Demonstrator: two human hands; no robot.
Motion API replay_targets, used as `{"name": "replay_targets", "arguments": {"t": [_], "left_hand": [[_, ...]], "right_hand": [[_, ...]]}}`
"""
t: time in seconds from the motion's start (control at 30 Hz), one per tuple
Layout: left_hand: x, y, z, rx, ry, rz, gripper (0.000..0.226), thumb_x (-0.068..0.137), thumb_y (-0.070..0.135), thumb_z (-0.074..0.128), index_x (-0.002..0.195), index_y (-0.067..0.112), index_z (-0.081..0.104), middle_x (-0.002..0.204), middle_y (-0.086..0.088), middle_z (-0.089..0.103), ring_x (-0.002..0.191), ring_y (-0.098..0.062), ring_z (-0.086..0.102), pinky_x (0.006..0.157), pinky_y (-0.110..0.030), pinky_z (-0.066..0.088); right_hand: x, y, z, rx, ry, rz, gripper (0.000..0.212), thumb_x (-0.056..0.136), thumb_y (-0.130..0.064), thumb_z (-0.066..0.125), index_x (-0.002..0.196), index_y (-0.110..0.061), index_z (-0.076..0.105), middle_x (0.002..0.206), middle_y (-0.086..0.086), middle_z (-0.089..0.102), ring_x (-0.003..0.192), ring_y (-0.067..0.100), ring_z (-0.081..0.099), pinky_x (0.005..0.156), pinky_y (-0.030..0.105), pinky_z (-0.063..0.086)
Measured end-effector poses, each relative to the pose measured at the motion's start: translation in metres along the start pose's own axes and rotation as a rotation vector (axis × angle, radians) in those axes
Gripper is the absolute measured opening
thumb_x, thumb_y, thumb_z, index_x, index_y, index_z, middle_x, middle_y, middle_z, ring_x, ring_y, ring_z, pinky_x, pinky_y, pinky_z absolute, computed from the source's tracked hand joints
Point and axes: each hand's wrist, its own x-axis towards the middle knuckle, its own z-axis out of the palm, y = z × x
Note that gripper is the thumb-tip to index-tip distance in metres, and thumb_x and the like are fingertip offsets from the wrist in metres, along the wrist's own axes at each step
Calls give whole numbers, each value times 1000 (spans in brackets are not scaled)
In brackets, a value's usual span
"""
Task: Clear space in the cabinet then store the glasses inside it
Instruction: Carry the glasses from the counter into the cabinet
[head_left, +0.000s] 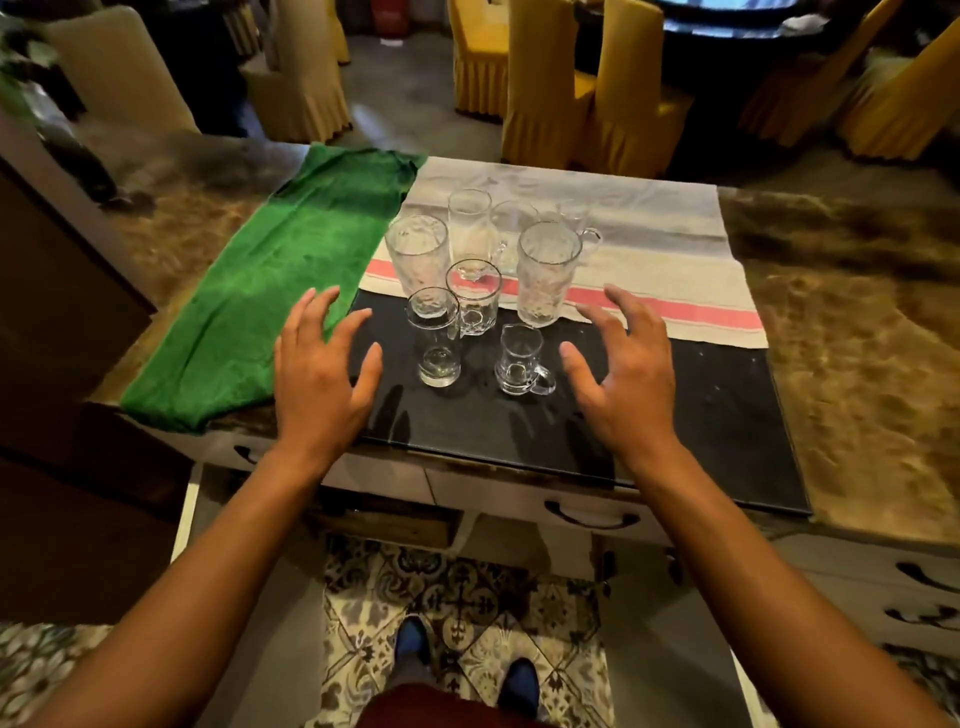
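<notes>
Right now we have the glasses (483, 270) bunched upright on the surface (675, 441), partly on the dark slab, partly on the striped cloth (649, 260). The short tumbler (436, 338) stands just right of our left hand (319, 374); the small mug (519, 361), handle to the right, stands just left of our right hand (623, 374). Both hands' fingers are spread and hold nothing. We judge each hand's nearest glass the easy pick. Beyond lie the green cloth (291, 280) to the left and bare slab near the front edge.
</notes>
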Motion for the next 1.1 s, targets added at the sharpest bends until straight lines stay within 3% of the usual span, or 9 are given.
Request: {"name": "replay_targets", "arguments": {"t": [0.2,0.4,0.5,0.73,0.87,1.0,1.1], "left_hand": [[23,-17,20,-142,-14,10,40,99,31,53,132,9,60,147,-17,45,137,-37,42,114,-48,34],[26,-27,39,-396,-101,9,45,104,39,43,135,9,58,146,-15,46,135,-30,44,116,-32,29],[25,-26,39,-486,-156,39,53,104,46,41,138,9,55,148,-14,46,138,-27,43,117,-34,30],[36,-22,44,-460,-220,145,68,100,59,40,141,6,52,150,-16,43,139,-30,41,117,-40,31],[38,-20,52,-474,-244,137,76,94,61,53,143,4,48,149,-14,45,139,-29,43,116,-46,34],[39,-11,56,-544,-273,93,76,91,60,59,143,6,47,144,-10,50,135,-26,46,115,-41,37],[40,-4,57,-638,-283,20,72,91,58,60,142,9,48,141,-4,52,133,-20,48,114,-36,38]], "right_hand": [[15,-2,26,20,5,95,47,95,-43,57,135,-19,56,147,5,46,137,23,41,110,47,39],[7,-7,41,42,3,218,50,96,-41,59,138,-15,53,144,4,50,134,19,44,111,39,40],[-1,-13,47,93,-26,277,55,97,-44,59,143,-17,47,142,1,50,130,18,49,107,43,44],[-3,-23,56,111,-83,273,60,95,-45,62,145,-19,43,144,-2,48,130,15,49,105,41,45],[-7,-28,64,125,-123,286,65,92,-47,66,146,-19,42,144,-2,48,130,15,49,106,39,45],[-8,-26,68,109,-164,302,68,90,-47,69,146,-20,43,141,-1,52,129,15,49,104,28,42],[-8,-23,69,90,-189,315,67,88,-49,69,145,-24,44,127,-2,59,116,14,53,95,31,47]]}}
